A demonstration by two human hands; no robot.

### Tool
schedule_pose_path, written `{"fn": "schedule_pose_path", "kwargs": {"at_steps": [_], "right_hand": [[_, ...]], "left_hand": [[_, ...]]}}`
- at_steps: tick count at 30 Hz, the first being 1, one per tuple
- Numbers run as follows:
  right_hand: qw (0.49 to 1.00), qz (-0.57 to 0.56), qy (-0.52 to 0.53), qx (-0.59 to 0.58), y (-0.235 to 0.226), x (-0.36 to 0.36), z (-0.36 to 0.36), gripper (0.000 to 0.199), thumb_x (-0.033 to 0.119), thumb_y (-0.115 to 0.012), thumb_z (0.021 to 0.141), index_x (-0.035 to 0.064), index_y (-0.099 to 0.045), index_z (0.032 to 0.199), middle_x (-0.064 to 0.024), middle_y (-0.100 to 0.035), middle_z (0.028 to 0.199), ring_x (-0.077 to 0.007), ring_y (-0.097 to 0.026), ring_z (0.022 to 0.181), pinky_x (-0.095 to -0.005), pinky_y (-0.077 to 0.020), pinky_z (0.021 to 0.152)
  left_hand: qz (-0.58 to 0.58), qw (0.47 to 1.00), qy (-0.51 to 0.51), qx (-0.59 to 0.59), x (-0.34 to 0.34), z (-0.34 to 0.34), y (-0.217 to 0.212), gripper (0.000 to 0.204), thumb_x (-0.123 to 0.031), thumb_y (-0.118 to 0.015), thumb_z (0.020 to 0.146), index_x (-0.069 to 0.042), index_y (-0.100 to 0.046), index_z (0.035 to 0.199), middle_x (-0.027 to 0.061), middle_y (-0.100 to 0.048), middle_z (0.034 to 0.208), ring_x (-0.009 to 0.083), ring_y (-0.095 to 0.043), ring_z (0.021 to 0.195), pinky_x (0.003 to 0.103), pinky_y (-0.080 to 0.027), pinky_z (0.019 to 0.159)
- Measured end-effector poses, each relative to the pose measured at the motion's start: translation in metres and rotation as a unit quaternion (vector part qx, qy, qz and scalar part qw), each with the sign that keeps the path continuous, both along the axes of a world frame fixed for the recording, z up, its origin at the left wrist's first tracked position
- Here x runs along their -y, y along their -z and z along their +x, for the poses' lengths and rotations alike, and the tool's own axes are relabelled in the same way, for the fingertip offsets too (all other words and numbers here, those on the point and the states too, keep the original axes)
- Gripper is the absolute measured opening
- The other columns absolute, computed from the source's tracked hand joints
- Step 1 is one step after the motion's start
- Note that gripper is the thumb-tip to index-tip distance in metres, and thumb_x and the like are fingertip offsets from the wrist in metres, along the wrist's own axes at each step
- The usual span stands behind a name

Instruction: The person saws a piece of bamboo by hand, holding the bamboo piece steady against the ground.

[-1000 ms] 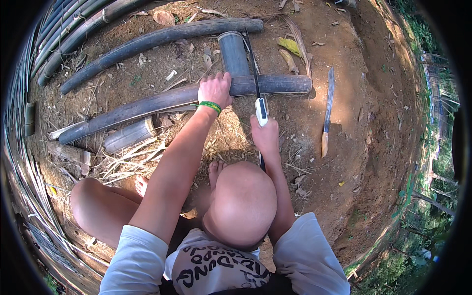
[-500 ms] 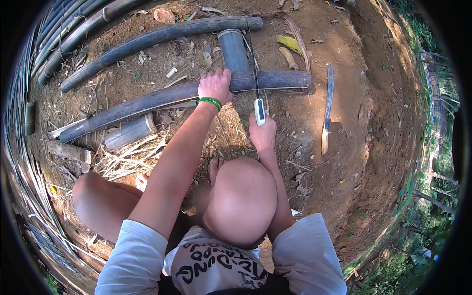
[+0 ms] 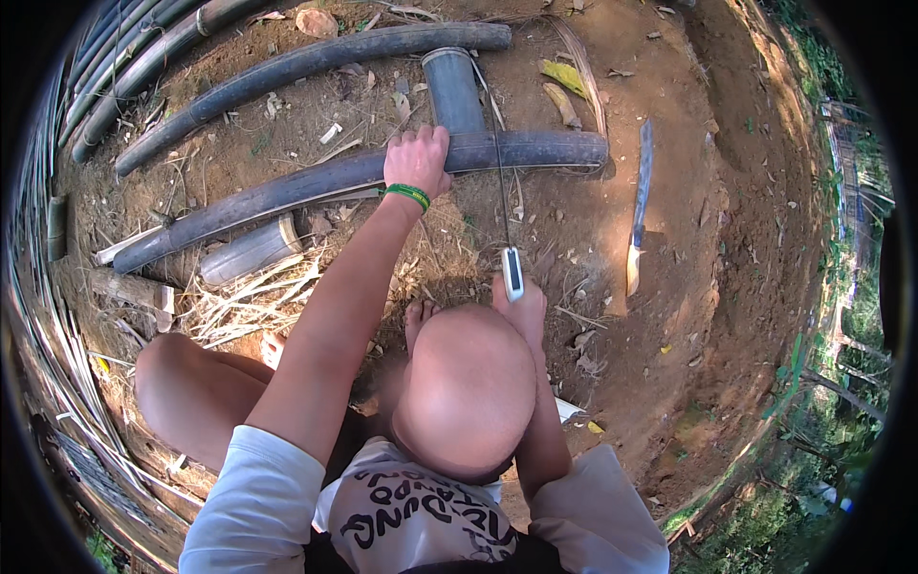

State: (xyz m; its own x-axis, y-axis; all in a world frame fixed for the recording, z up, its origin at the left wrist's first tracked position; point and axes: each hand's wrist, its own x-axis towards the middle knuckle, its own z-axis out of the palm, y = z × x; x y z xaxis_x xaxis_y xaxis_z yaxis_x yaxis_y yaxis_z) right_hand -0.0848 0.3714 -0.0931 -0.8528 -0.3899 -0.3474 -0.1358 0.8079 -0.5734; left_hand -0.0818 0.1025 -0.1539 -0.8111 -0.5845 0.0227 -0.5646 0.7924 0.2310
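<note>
A dark bamboo pole lies across the ground in front of me, resting over a short bamboo piece near its right part. My left hand, with a green wristband, is wrapped over the pole and grips it from above. In my right hand is the white and dark handle of a hand saw. The saw's thin blade runs away from me and crosses the pole to the right of my left hand. How deep the blade sits in the bamboo I cannot tell.
A machete with a pale wooden handle lies to the right. Farther off is a second bamboo pole. Another short bamboo piece and pale shavings lie at left. More poles are stacked far left.
My right hand has drawn the saw back toward me, so its handle is now nearer my knee. The left hand stays on the pole.
</note>
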Motion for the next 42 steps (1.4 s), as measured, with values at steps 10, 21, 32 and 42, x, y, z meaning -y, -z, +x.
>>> {"fn": "schedule_pose_path", "kwargs": {"at_steps": [10,21,32,42], "right_hand": [[0.987,-0.128,-0.017,-0.097,0.036,0.076,-0.064,0.050,0.048,-0.062,0.102,-0.0014,-0.065,0.111,-0.0198,-0.070,0.079,-0.0338,-0.071,0.069,-0.0467,-0.0538,0.066],[0.988,-0.150,-0.016,-0.013,0.058,0.058,-0.078,0.062,0.054,-0.037,0.112,-0.0007,-0.061,0.095,-0.0061,-0.052,0.057,-0.0164,-0.054,0.047,-0.0338,-0.0441,0.047],[0.992,-0.084,0.059,0.076,-0.014,-0.067,0.039,0.056,0.046,-0.047,0.109,-0.0027,-0.063,0.088,-0.0196,-0.062,0.066,-0.0384,-0.065,0.063,-0.0504,-0.0464,0.062],[0.996,-0.086,0.023,-0.003,0.043,0.032,-0.048,0.069,0.055,-0.038,0.109,-0.0026,-0.063,0.082,-0.0191,-0.058,0.065,-0.0359,-0.060,0.063,-0.0485,-0.0454,0.063]], "left_hand": [[0.041,0.998,0.001,0.044,0.000,-0.008,-0.013,0.069,-0.041,-0.094,0.065,-0.010,-0.059,0.117,0.0122,-0.070,0.112,0.0343,-0.072,0.106,0.045,-0.058,0.092],[0.114,0.988,0.037,0.099,0.010,0.000,-0.031,0.075,-0.045,-0.090,0.070,-0.010,-0.054,0.125,0.0140,-0.070,0.116,0.0370,-0.073,0.106,0.048,-0.060,0.092],[0.128,0.984,0.001,0.123,0.017,0.003,-0.035,0.065,-0.042,-0.089,0.075,-0.010,-0.059,0.122,0.0132,-0.072,0.118,0.0351,-0.073,0.109,0.047,-0.060,0.092],[0.119,0.987,0.007,0.108,0.011,-0.008,-0.035,0.065,-0.042,-0.088,0.073,-0.012,-0.060,0.124,0.0130,-0.074,0.115,0.0354,-0.074,0.107,0.047,-0.059,0.093]]}}
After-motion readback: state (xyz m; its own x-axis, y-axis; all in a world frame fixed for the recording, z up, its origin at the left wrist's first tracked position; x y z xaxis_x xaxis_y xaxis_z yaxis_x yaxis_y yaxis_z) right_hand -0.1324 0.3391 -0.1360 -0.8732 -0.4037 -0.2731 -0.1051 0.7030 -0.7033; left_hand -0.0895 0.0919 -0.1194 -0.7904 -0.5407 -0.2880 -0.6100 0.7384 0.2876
